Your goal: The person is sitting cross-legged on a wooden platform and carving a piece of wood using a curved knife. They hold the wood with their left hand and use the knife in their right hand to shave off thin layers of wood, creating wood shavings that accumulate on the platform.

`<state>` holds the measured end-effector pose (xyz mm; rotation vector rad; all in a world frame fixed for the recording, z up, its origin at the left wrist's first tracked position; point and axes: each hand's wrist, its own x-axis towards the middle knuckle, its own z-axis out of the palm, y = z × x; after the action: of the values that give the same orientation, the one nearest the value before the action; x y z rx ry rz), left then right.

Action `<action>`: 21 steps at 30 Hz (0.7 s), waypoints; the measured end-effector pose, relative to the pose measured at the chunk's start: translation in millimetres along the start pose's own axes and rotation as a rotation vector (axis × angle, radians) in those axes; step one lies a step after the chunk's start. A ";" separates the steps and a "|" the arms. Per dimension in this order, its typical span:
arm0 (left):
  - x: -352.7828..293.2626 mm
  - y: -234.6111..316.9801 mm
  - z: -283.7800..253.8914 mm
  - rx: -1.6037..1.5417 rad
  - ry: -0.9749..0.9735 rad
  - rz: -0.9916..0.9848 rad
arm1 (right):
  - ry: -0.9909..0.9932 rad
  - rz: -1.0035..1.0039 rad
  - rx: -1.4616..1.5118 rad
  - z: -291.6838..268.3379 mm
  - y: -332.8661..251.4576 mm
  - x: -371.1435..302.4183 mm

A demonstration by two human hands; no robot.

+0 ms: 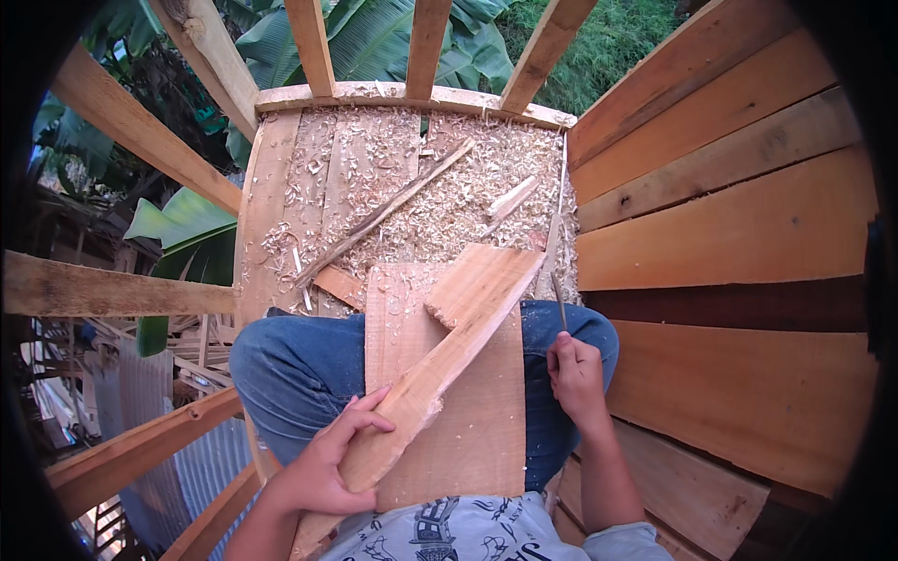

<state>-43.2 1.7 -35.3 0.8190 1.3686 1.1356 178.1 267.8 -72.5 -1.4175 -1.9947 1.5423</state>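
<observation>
We judge carved wood (449, 363) stiff, light; left grip (332, 460) sensibly clasps shank at board's (482, 435) left edge; right grip (576, 376) pinches tool (559, 297).

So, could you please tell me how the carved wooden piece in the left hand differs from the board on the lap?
The carved wooden piece flares from a narrower shaft to a wide end; the lap board keeps nearly even width. The piece slants, gripped by the left hand; the board lies straight beneath it. Both are pale wood.
</observation>
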 end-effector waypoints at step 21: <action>-1.5 45.2 29.5 0.497 0.101 -0.104 | -0.092 -0.263 -0.220 31.5 -16.4 -41.5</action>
<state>-20.2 18.7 10.5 1.0351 1.7925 0.7699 168.4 216.3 -57.2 -1.1140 -2.3569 1.3303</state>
